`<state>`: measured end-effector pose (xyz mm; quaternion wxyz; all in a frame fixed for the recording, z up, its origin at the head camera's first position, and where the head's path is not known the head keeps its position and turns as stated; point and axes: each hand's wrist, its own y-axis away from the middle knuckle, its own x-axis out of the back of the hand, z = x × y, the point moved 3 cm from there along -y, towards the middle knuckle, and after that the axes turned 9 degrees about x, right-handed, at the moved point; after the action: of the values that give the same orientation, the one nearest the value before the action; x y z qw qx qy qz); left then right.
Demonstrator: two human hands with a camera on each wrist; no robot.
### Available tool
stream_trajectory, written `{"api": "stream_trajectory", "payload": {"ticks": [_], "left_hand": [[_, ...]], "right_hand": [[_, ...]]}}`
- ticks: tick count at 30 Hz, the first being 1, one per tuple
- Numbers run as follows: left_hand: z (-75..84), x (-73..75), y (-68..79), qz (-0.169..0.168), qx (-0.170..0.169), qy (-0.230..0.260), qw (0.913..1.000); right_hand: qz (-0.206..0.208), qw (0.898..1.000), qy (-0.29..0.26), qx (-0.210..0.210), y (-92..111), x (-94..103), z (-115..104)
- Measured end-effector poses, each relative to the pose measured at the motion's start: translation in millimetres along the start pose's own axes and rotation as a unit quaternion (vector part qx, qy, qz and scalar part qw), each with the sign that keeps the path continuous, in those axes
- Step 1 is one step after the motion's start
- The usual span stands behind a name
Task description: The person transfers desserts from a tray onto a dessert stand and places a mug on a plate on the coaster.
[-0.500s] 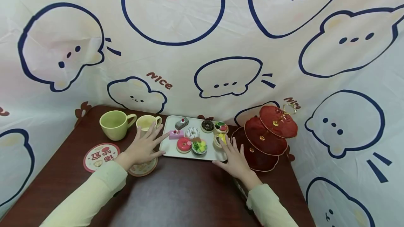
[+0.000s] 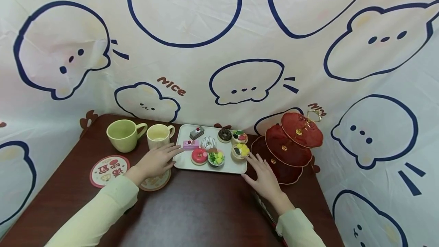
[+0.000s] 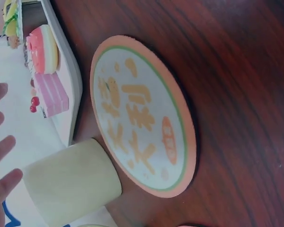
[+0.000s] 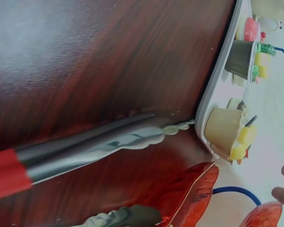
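My left hand [image 2: 154, 164] spreads loosely above an orange-rimmed round coaster [image 2: 156, 183], its fingertips at the left edge of a white tray [image 2: 186, 164]. In the left wrist view that coaster [image 3: 146, 118] lies beside a pale yellow cup [image 3: 73, 182]. To the tray's right, my right hand [image 2: 264, 180] hovers with relaxed fingers and holds nothing. Its fingertips come close to a yellow-topped tart [image 2: 240, 151] at the tray's corner. Below it, red-handled metal tongs [image 4: 94, 151] lie on the table, best seen in the right wrist view.
On the tray sit several toy sweets, including a pink donut [image 2: 199, 156] and a chocolate donut [image 2: 225, 135]. A three-tier red stand [image 2: 288, 146] rises at the right. A green mug [image 2: 123, 136] and a pink-rimmed coaster [image 2: 109, 170] are at the left. Printed cloth [image 2: 199, 64] backs the table.
My right hand has drawn back toward the lower right, uncovering the yellow-topped tart. The left hand's fingers have lowered from in front of the smaller cup. The head view has shifted slightly.
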<state>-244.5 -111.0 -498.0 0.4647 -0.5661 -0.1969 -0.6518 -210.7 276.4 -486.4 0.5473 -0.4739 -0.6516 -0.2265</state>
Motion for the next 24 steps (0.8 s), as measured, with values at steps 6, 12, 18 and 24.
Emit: {"api": "stream_trajectory", "payload": {"ticks": [6, 12, 18, 24], "left_hand": [[0.8, -3.8, -1.3, 0.013, -0.029, 0.013, 0.9994], [-1.9, -11.3, 0.3, -0.020, -0.013, 0.014, 0.9996], [-9.7, -21.2, 4.2, -0.037, -0.001, 0.016, 0.9992], [-9.4, -31.5, 1.0, -0.070, 0.024, 0.031, 0.9968]], "right_hand": [[0.025, 1.000, -0.003, 0.004, 13.5, 4.7, 3.2], [0.038, 0.999, -0.002, -0.003, 30.6, 5.7, 6.6], [0.062, 0.998, 0.007, -0.013, 49.9, 5.2, 10.8], [0.089, 0.996, 0.018, -0.023, 74.7, 4.0, 19.0]]}}
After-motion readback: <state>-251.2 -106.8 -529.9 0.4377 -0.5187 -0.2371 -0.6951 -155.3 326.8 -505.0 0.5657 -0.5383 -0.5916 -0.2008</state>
